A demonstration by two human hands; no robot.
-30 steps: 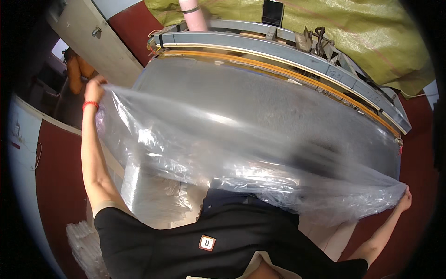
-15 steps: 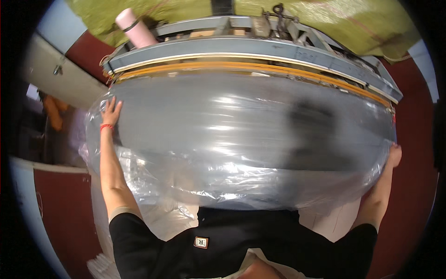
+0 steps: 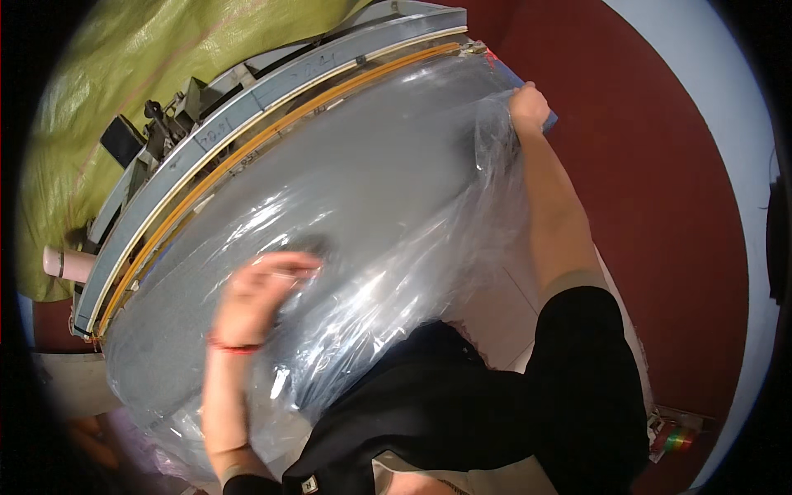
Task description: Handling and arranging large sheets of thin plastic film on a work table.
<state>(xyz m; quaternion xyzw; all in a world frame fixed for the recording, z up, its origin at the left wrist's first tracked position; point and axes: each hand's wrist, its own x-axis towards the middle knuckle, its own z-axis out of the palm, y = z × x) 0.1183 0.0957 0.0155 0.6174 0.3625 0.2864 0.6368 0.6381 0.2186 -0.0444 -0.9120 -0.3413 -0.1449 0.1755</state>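
While the pink bottle (image 3: 69, 265) hides its contents, the right grip (image 3: 530, 107) clamps clear film (image 3: 371, 305) — left grip (image 3: 254, 295) blurred, cannot tell.

Left hand (image 3: 257, 299): thin red bracelet (image 3: 233, 347) round the wrist just behind it. Right hand (image 3: 530, 108): well up the arm from it, a short black sleeve (image 3: 584, 355) edged with a beige cuff (image 3: 572, 282). Behind both hands: black shirt (image 3: 429, 400) with beige collar (image 3: 513, 478). Small square badge (image 3: 309, 484), pale with darker border, behind the left hand. Between the hands, nearer the body: dark trousers (image 3: 443, 341).
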